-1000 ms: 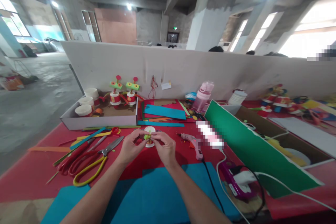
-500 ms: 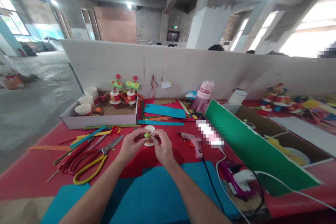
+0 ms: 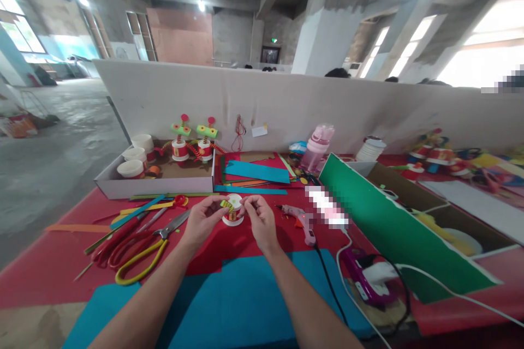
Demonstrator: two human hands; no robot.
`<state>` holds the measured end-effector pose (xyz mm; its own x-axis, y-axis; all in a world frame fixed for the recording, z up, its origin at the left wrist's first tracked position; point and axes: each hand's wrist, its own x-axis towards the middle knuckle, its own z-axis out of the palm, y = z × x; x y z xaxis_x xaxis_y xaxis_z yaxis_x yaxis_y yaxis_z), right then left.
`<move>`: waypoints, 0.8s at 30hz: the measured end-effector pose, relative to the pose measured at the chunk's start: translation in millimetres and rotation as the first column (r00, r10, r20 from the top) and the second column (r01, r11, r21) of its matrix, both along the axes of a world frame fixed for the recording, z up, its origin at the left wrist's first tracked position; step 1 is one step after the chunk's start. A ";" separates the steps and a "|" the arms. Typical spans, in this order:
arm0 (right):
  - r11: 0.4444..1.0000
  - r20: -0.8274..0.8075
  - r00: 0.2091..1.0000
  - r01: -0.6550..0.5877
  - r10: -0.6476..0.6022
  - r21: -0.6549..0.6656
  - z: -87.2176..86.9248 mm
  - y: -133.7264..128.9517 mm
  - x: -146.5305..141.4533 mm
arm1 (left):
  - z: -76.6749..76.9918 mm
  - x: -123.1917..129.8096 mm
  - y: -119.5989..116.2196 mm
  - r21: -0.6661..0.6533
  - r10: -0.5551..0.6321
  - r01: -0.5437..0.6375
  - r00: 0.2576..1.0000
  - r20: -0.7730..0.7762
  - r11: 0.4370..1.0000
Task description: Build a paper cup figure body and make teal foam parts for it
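My left hand (image 3: 206,218) pinches a small folded paper spring (image 3: 226,204), green with darker stripes. My right hand (image 3: 259,219) sits just across from it, thumb and fingertips pressed together; whatever is between them is too small to make out. Between and behind both hands a red and white paper cup (image 3: 233,217) stands upside down on the red table cover, with a green speck on its white top. To the right of my right hand lies a pink glue gun (image 3: 300,221). Scissors with red and yellow handles (image 3: 164,233) lie left of my left hand.
At the back left, a shallow box (image 3: 155,188) holds paper cups and two cup figures with green heads. Blue paper strips (image 3: 257,172) lie behind my hands. A green-sided box (image 3: 393,229), a purple power strip (image 3: 370,278) and cords occupy the right. Blue sheets (image 3: 229,300) cover the front.
My hands have moved apart, the right one slightly to the right. The green paper spring now shows its folds in my left hand, and more of the cup is visible.
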<state>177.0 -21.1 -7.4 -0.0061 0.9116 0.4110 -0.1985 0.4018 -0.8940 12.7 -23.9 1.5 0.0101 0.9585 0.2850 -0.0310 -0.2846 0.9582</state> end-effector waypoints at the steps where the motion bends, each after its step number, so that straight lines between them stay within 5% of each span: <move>1: 1.000 -0.032 0.999 -0.004 0.003 -0.014 -0.3 1.4 0.9 | -0.3 -0.4 0.6 -0.009 0.009 -0.009 1.000 0.020 1.000; 7: 0.994 -0.238 0.971 -0.032 0.006 -0.107 -1.7 8.9 7.1 | -2.9 -5.9 5.2 -0.054 0.023 -0.012 0.979 0.201 0.998; 11: 0.994 -0.216 0.975 0.026 -0.048 -0.102 0.8 9.0 11.3 | -2.8 -9.6 6.2 -0.056 -0.010 0.026 0.964 0.265 0.998; 17: 0.995 0.078 0.997 0.008 0.000 -0.099 0.7 2.3 1.1 | -1.1 -7.1 2.9 -0.029 0.010 -0.007 0.994 0.108 1.000; 24: 0.994 0.076 0.997 -0.007 0.016 -0.112 -0.8 -2.6 -7.9 | 0.3 -0.9 -1.6 0.021 -0.023 0.023 0.999 -0.031 0.999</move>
